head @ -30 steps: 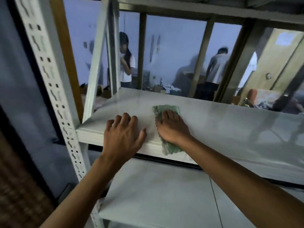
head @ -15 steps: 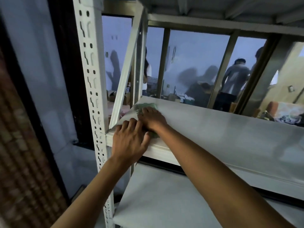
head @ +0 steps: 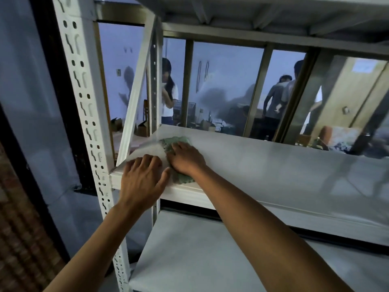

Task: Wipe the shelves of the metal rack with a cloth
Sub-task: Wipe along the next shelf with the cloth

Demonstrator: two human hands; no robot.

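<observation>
Lower shelf [head: 189, 249], bare; middle shelf [head: 273, 171], left front corner: left hand [head: 142, 182] flat, fingers slightly spread, beside right hand [head: 185, 159] pressing straight fingers on green cloth [head: 174, 142]; perforated white upright [head: 84, 106]; beyond, window [head: 227, 85], people standing.

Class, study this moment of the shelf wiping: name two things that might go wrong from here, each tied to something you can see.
1. The crumpled green cloth under the right hand already reaches the front edge of the white metal shelf; a further pull might drag it off.
2. The left hand rests at the shelf's corner beside the perforated white upright post; a leftward wipe may bump the hands together or knuckles against the diagonal brace.
</observation>
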